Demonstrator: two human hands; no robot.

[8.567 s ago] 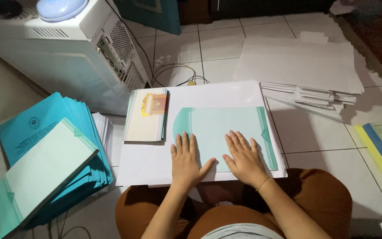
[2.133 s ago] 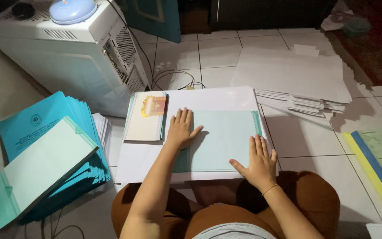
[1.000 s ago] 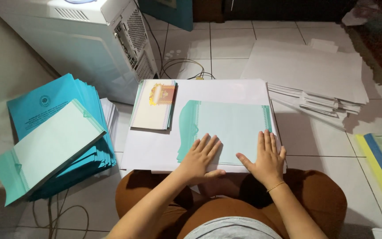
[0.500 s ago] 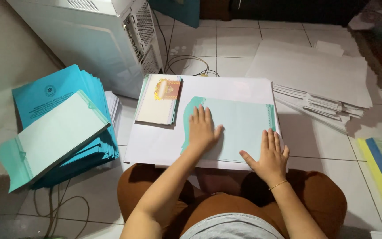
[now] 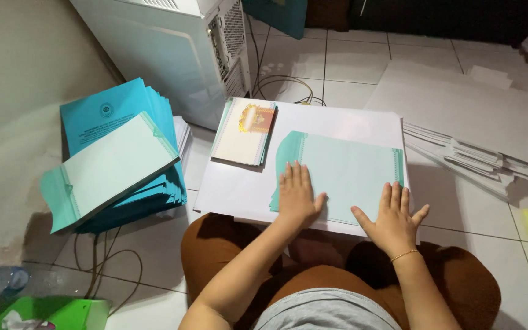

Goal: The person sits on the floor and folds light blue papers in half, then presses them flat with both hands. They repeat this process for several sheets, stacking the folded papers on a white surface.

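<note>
Both hands lie flat, fingers spread, gripping nothing: the left hand (image 5: 297,197) presses the pale green sheet (image 5: 343,174), and the right hand (image 5: 392,215) at four o'clock covers its near corner. The sheet, edged darker teal, lies on a white board (image 5: 337,122) over the lap. At nine o'clock sits a blue stack (image 5: 117,153), its far side hidden.

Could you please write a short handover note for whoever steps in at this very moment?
Left hand: flat, palm down on the pale teal folded paper cover.
Right hand: flat on the cover's near right corner.
The cover lies on a white board across the lap, beside a cream booklet stack.
Done: similar covers piled on the blue stack, left.
Left: white sheets, right.
</note>
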